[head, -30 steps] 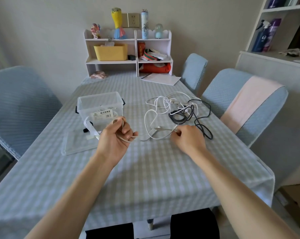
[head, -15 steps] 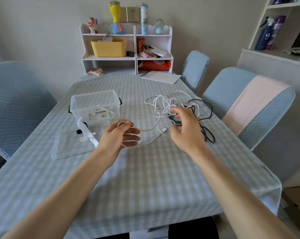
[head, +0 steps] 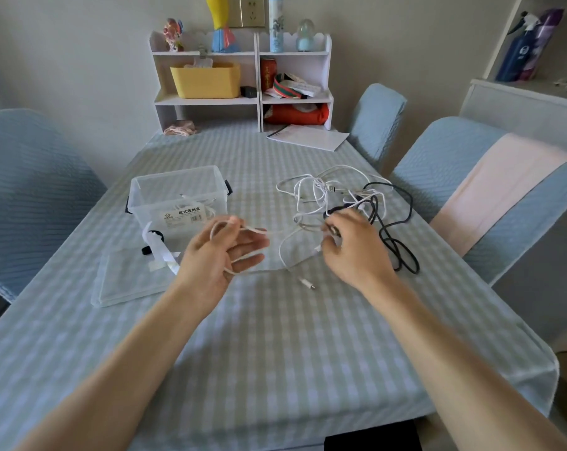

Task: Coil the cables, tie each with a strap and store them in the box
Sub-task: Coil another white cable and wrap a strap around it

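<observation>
Nearest the camera, the left hand (head: 218, 255) has white cable (head: 285, 255) looped over loosely spread fingers, thumb pinning it. Just right, the right hand (head: 350, 252) pinches that same cable, fingers curled. Its plug (head: 307, 283) lies on the checked tablecloth (head: 275, 353). Beyond, a tangle of cables (head: 347, 203) sprawls; left sits the clear box (head: 177, 196), lid (head: 129, 281) beside straps (head: 158, 252).

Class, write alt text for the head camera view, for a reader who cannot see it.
A person's left hand holds loops of a white cable while the right hand pinches it further along, beside a tangle of white and black cables on a checked tablecloth. A clear plastic box stands open at left, its lid lying before it.
</observation>
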The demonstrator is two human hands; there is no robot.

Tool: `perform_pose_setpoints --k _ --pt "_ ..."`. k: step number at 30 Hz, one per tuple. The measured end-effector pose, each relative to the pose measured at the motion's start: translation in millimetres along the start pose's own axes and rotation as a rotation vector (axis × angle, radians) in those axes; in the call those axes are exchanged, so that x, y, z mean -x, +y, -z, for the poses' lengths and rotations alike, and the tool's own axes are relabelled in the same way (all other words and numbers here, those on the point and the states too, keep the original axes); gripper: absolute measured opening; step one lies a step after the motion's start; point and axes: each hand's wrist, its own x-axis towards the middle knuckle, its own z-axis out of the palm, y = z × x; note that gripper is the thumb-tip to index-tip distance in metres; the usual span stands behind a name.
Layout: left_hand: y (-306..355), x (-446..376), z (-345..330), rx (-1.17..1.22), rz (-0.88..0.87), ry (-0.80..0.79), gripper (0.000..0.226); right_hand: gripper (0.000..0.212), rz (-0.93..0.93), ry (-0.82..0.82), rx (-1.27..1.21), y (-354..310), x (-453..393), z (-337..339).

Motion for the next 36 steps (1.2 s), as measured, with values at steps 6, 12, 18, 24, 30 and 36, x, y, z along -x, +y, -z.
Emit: perform_pose_setpoints --k 6,12,18,24,30,36 --pt "2.6 -4.7 -9.3 -0.292 -0.018 -0.016 0.013 0.037 0.426 -0.090 -0.013 -18.3 -3.6 -9.0" --pt "27.8 -9.2 0.9 -0.294 -0.030 0.001 0.020 0.037 0.169 -0.036 -0.051 -9.9 -22.6 -16.3" --pt "27.5 -13.8 7.0 -0.172 0.037 0.046 0.026 0.022 -0.043 -0.037 0.187 -8.5 -52.7 -12.1" --pt "24.2 -21.7 3.5 -0.068 0.069 0.045 0.023 0.004 0.214 0.009 -0.154 -33.5 -40.4 -31.7" --pt "22.0 -29.9 10.3 0.300 0.106 0.181 0.026 0.058 0.336 0.022 -0.140 -39.7 -24.6 -29.6" --pt "26.8 -45.8 10.7 0.471 0.071 0.298 0.030 0.021 0.213 -0.365 -0.486 -38.2 -5.4 -13.0"
